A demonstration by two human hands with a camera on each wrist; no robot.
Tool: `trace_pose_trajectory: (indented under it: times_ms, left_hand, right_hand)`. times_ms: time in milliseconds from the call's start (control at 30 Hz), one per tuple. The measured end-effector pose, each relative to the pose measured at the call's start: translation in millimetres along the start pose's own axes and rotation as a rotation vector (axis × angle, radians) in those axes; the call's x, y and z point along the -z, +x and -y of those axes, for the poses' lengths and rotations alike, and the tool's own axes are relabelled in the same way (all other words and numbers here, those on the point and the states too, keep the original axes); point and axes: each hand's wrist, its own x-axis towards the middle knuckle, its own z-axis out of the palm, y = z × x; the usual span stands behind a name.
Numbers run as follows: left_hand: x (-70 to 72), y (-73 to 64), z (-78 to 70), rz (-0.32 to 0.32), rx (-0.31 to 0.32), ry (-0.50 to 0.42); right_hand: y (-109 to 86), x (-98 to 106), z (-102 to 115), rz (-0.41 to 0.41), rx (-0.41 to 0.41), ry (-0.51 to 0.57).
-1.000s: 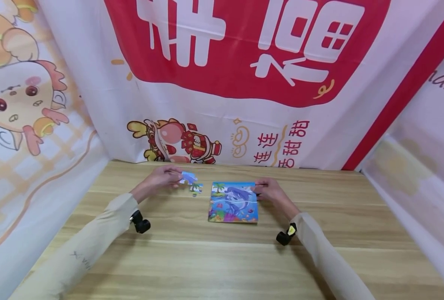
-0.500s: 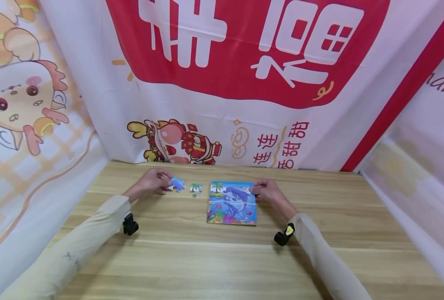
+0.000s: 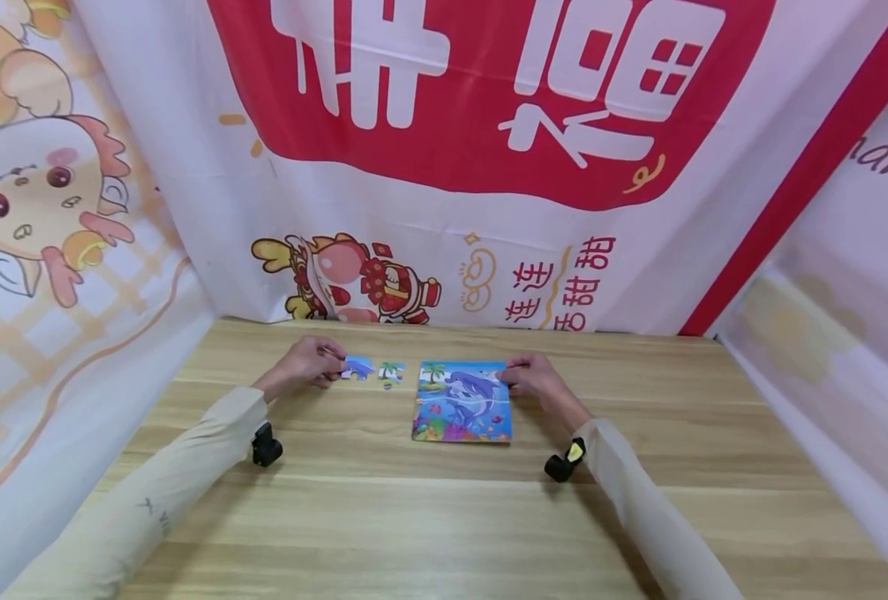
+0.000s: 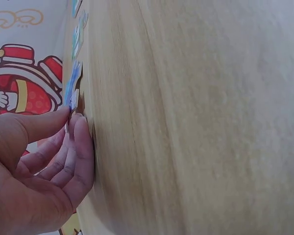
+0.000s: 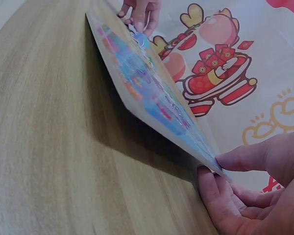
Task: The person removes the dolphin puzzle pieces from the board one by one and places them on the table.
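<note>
My left hand (image 3: 307,362) pinches a blue jigsaw piece (image 3: 357,367) with part of a dolphin on it, between thumb and fingers, low over the table. Just right of it lies another jigsaw piece (image 3: 391,373), printed with a palm tree; whether the two touch I cannot tell. In the left wrist view the held piece (image 4: 73,85) is seen almost edge-on. My right hand (image 3: 534,375) grips the upper right edge of a square dolphin picture board (image 3: 462,404), thumb on top and fingers beneath. In the right wrist view the board (image 5: 147,93) tilts up off the table.
Both hands work near the back edge of the wooden table (image 3: 429,517). A printed white and red cloth (image 3: 444,192) hangs right behind it, with more cloth at the left and right sides. Each wrist carries a small black camera.
My left hand has drawn back to the left with its piece, from partly above the palm tree piece to beside it. My right hand keeps its grip on the board, which has shifted slightly left.
</note>
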Motion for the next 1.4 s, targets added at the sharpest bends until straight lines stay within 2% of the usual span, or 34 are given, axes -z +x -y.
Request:
trace_pose_trajectory:
  times_ms: [300, 733, 967, 1100, 1200, 1400]
  left_hand:
    - [3.7, -1.6, 1.7, -0.028, 0.011, 0.039]
    - [-2.7, -2.2, -1.2, -0.084, -0.011, 0.149]
    - [-2.9, -8.7, -11.6, -0.171, 0.015, 0.233]
    - [-3.6, -13.8, -20.1, -0.226, -0.040, 0.299]
    - [-8.4, -14.2, -28.4, -0.248, -0.102, 0.303]
    - [-33.7, -10.6, -53.8, -0.240, -0.197, 0.298]
  right_hand:
    - [4.9, -3.0, -1.7, 0.018, -0.018, 0.009]
    - [4.3, 5.2, 1.6, 0.062, -0.025, -0.003]
    - [3.0, 11.1, 0.5, 0.088, -0.049, 0.066]
    - [4.1, 12.9, 0.6, 0.078, -0.083, 0.111]
    - [4.1, 13.8, 2.8, 0.066, -0.093, 0.110]
    - [3.5, 14.1, 4.2, 0.097, -0.074, 0.123]
